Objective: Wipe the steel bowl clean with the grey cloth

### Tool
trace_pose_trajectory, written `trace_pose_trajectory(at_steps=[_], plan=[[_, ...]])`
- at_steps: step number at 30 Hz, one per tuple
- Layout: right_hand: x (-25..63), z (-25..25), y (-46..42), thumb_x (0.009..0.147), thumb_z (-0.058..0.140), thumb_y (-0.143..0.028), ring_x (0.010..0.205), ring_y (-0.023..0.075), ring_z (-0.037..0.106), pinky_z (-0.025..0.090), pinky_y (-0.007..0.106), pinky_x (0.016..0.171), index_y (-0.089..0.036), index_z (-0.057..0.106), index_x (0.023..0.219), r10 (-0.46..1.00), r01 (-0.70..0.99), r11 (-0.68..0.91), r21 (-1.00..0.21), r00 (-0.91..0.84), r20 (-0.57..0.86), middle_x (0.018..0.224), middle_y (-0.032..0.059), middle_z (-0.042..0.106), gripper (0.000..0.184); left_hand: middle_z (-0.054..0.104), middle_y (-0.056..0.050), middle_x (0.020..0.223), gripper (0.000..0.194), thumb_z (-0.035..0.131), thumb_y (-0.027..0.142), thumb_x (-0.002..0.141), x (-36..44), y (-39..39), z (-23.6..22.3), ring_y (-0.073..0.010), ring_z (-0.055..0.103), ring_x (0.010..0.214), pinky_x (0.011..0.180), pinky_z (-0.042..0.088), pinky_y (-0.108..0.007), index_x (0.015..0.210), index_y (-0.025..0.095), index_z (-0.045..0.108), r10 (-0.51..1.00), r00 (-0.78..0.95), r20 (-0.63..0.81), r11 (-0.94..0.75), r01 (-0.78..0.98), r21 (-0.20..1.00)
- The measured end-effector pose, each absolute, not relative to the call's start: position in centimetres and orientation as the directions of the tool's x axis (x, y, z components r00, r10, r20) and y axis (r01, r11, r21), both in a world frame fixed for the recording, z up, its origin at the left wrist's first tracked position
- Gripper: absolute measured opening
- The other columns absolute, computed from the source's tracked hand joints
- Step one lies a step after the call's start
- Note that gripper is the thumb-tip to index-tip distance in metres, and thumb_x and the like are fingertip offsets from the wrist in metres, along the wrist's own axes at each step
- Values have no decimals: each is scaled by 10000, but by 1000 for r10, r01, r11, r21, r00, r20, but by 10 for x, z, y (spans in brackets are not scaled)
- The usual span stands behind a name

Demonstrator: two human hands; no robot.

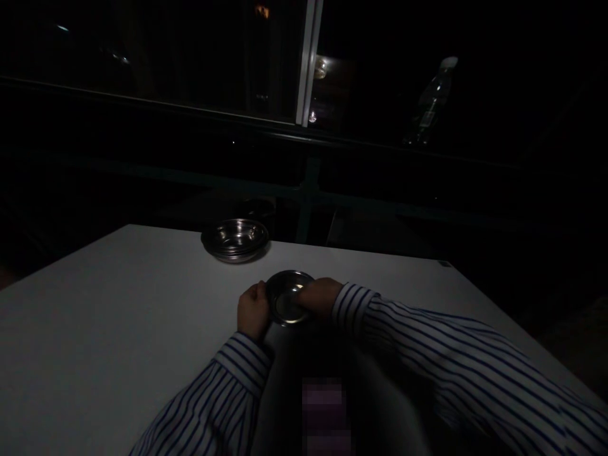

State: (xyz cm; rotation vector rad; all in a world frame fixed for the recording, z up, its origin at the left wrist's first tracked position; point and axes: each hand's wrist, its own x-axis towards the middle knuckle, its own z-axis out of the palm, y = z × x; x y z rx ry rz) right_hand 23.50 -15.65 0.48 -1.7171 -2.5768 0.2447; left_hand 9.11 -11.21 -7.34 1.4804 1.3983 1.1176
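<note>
A small round metal bowl (287, 320) is tilted towards me above the near part of the white table. My left hand (253, 311) is closed on its left rim, thumb up at the edge. Over the right rim reaches my right hand (323, 296), its front end inside the bowl; those fingers are dark and smeared, so whether they hold something cannot be made out. Beyond them, near the table's far edge, sits a stack of wider metal bowls (235, 237), open side up.
The white table (142, 304) has its far edge just behind the stacked bowls. A window frame (308, 63) stands beyond in the dark. A clear plastic bottle (433, 101) with a white cap shows at the upper right. A dark round object (255, 208) is behind the table.
</note>
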Motion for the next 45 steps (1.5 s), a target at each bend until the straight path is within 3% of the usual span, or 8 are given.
trace_pose_trajectory(at_steps=[4,8,14,20,27,38,43,45], plan=[[255,5,-171,822,460,-139,988,202,529,431,340,819,-147,568,1037,919,915,389,-112,-375,125,1056,125,587,242,664,-100,647,421,357,466,784,91,-114,-69,-216,594,642,590,427,-306,652,150,602,996,71,52,-70,272,960],[262,-16,-187,844,420,-138,960,146,536,432,295,866,-152,578,961,798,816,455,-355,-198,569,994,87,588,197,689,-121,715,484,341,509,788,88,-119,-62,-232,621,695,668,451,-333,722,137,645,984,177,27,-76,273,959],[251,-26,-203,824,460,-154,927,152,558,466,299,843,-164,608,927,692,789,434,-436,18,721,961,93,582,181,649,-170,1009,411,475,434,749,84,-141,-37,-285,571,959,873,379,-391,961,121,634,972,-8,233,-207,427,880],[234,-18,-215,836,430,-215,998,181,542,473,332,866,-162,593,1029,652,789,485,-378,-38,757,1055,122,574,258,684,-98,950,431,520,471,731,101,-175,-12,-234,596,937,819,443,-325,972,135,640,922,332,201,-186,-76,980],[239,-25,-230,831,446,-378,1126,240,467,404,413,925,-152,513,1186,690,871,449,-200,-196,697,1218,121,533,426,697,-74,825,368,575,445,695,106,-171,-13,-202,616,768,762,453,-323,855,122,653,947,318,46,21,-204,979],[257,-31,-234,855,355,-188,997,202,526,457,353,859,-115,524,1143,704,881,430,-198,-190,684,1102,127,585,342,652,-47,663,350,496,463,724,101,-168,-4,-185,584,635,576,431,-277,711,141,634,901,430,60,-132,139,982],[276,-25,-247,864,383,-213,985,195,509,461,334,825,-152,501,1174,821,909,343,-235,-169,546,1138,107,557,338,633,-49,624,288,512,459,714,73,-146,-32,-207,598,633,590,434,-303,668,178,557,982,116,149,-185,420,888],[277,-25,-249,868,404,-255,942,189,518,471,314,766,-175,489,1188,839,905,385,-183,-260,479,1173,97,540,340,593,-23,546,289,491,465,731,70,-142,-45,-189,573,492,479,430,-299,750,178,517,992,128,-6,-50,426,903]])
